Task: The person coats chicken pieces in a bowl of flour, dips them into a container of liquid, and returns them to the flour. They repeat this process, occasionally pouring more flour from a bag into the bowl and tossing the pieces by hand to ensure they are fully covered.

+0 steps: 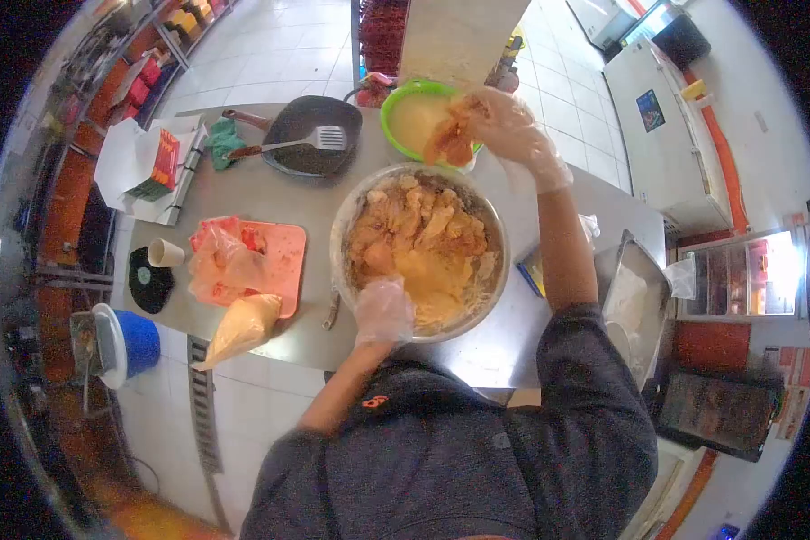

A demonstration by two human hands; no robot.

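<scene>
A large steel bowl (pixel 344 225) of orange marinated chicken pieces (pixel 418 238) sits in the middle of the steel table (pixel 270 202). My left hand (pixel 383 308), in a clear plastic glove, rests on the bowl's near rim, touching the meat. My right hand (pixel 504 121), also gloved, holds one marinated chicken piece (pixel 452 137) over a green bowl (pixel 396 101) of pale flour or batter at the far side of the table.
A dark frying pan (pixel 310 126) with a metal spatula (pixel 306 141) lies far left of the green bowl. An orange cutting board (pixel 283 256) with plastic bags, a paper cup (pixel 164 253), a filled piping-style bag (pixel 241 328) and a blue bucket (pixel 137 342) are at left. A steel tray (pixel 639 297) sits at right.
</scene>
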